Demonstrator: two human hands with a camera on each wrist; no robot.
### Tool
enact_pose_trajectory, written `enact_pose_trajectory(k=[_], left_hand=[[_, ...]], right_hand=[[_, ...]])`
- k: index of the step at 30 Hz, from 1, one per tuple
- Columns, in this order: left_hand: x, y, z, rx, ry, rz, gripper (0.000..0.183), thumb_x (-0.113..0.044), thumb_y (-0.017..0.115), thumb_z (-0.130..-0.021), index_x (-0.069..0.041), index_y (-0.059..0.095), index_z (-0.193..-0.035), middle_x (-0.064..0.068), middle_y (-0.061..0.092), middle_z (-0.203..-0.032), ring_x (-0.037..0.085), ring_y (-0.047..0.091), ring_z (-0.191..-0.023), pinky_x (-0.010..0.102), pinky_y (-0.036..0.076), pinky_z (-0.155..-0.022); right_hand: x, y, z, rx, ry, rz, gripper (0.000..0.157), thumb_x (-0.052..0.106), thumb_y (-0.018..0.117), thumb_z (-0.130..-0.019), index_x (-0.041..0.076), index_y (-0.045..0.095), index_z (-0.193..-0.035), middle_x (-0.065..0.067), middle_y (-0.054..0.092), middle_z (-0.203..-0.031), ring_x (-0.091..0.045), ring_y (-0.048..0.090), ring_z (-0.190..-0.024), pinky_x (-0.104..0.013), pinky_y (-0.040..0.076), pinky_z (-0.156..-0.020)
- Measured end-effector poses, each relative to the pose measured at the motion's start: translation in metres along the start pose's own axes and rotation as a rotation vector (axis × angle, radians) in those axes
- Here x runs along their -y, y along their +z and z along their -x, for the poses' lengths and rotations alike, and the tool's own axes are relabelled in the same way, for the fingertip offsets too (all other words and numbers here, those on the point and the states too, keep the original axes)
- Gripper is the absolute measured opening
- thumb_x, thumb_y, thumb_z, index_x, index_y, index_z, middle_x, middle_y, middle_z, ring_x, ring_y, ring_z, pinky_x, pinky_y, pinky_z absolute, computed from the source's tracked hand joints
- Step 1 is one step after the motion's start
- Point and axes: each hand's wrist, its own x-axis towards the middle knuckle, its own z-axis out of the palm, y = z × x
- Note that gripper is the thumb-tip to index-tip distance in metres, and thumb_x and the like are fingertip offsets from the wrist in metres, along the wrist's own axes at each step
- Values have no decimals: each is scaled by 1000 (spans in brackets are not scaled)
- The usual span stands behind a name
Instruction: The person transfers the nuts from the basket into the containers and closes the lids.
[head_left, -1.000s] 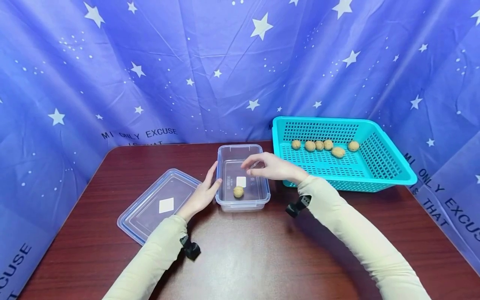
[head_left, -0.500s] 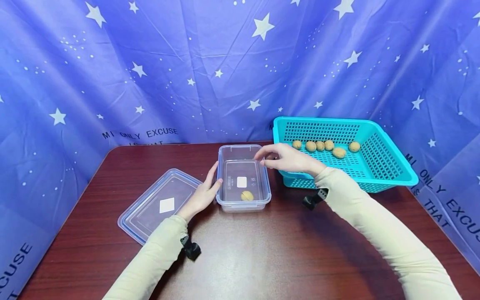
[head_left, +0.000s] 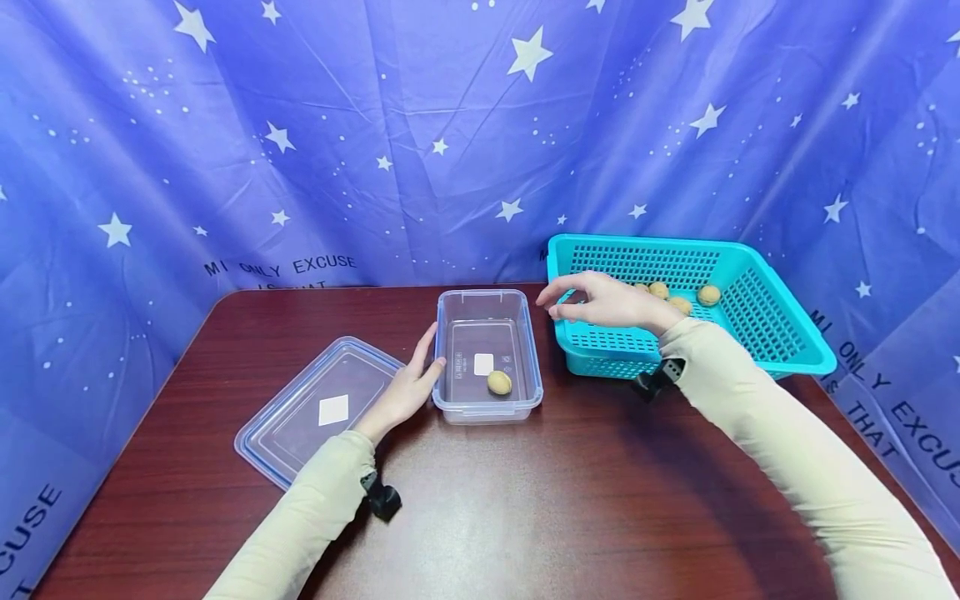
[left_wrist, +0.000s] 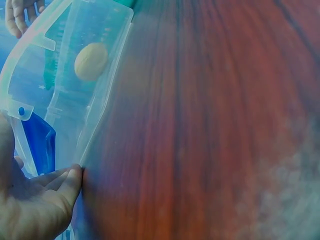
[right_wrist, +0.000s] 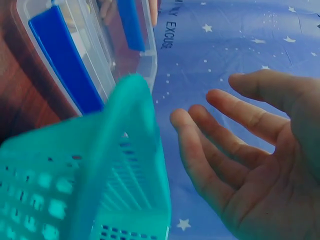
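A clear plastic food container point(head_left: 480, 333) with blue side clips stands mid-table, and one walnut point(head_left: 499, 382) lies inside near its front. My left hand point(head_left: 405, 392) rests against the container's left side, thumb and fingers touching the wall, as the left wrist view also shows. Over the left part of a turquoise basket point(head_left: 787, 350) hovers my right hand point(head_left: 600, 300), holding nothing. Its fingers point(right_wrist: 240, 110) are loosely bent and apart in the right wrist view. Several walnuts point(head_left: 708, 295) sit in the basket, some hidden behind the right hand.
The container's clear lid point(head_left: 300, 425) with a blue seal lies flat on the table at left, partly under the left forearm. A blue star-patterned curtain point(head_left: 450, 125) hangs behind the brown wooden table point(head_left: 487, 517).
My right hand has moved right, from above the container to over the basket. The walnut in the container has rolled a little to the right. The left hand stays put.
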Motion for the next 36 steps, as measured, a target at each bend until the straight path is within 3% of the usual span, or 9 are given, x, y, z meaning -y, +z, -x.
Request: enact_pose_trajectory(k=[5, 7, 11, 14, 16, 19, 26, 33, 36], left_hand=[[0, 0, 0, 11, -11, -8, 61, -33, 42, -104, -32, 11, -156, 23, 58, -89, 36, 55, -93, 52, 40, -94], [0, 0, 0, 13, -13, -7, 61, -33, 42, -104, -33, 11, -156, 22, 57, -84, 36, 56, -93, 52, 40, -93], [-1, 0, 0, 13, -10, -4, 61, -33, 42, -104, -33, 11, -156, 30, 59, -111, 37, 56, -99, 54, 38, -97], [-2, 0, 0, 11, -6, 1, 61, -33, 42, -104, -32, 11, -156, 30, 48, -134, 39, 54, -109, 55, 36, -100], [-2, 0, 1, 12, -7, 4, 61, -33, 42, -104, -32, 11, -156, 29, 45, -137, 40, 52, -114, 55, 34, -102], [-2, 0, 1, 11, -5, 3, 61, -32, 42, -104, -32, 11, -156, 29, 44, -139, 42, 50, -118, 56, 34, -102], [-1, 0, 1, 12, -5, 5, 61, -33, 42, -104, -32, 11, -156, 27, 43, -141, 42, 48, -120, 55, 33, -103], [-1, 1, 1, 3, -3, -5, 61, -33, 42, -104, -31, 11, -156, 29, 51, -131, 38, 55, -106, 55, 37, -99], [-1, 2, 0, 0, -7, -7, 61, -31, 42, -104, -32, 11, -156, 29, 57, -118, 37, 56, -99, 54, 38, -97]], right_hand=[[0, -12, 5, 36, 36, 25, 30, 14, 55, -99, 3, 59, -126, -14, 63, -112, -24, 63, -97, -40, 49, -79], [0, -17, 7, 44, 54, 35, 32, 15, 55, -99, 3, 58, -128, -15, 63, -114, -23, 62, -98, -40, 49, -81], [-5, -26, 12, 54, 96, 31, 35, 16, 54, -100, 2, 56, -131, -13, 63, -115, -23, 61, -100, -39, 49, -82], [-8, -32, 14, 61, 118, 23, 36, 16, 53, -100, 1, 54, -133, -13, 62, -115, -24, 60, -100, -40, 50, -80], [-11, -36, 17, 64, 128, 18, 36, 17, 52, -101, 1, 53, -133, -14, 62, -117, -25, 60, -100, -40, 50, -81], [-16, -42, 20, 60, 139, 22, 37, 17, 52, -101, -1, 52, -133, -15, 61, -117, -24, 59, -99, -38, 51, -79], [-32, -52, 23, 49, 219, -3, 37, 13, 48, -102, -4, 48, -134, -8, 53, -85, -21, 45, -66, -30, 38, -55], [-52, -61, 28, 59, 266, -61, 40, 12, 46, -102, -9, 42, -135, -8, 48, -77, -17, 39, -60, -29, 34, -52], [-61, -65, 30, 29, 300, -43, 41, 12, 45, -102, -9, 43, -136, -9, 57, -87, -17, 52, -69, -30, 45, -60]])
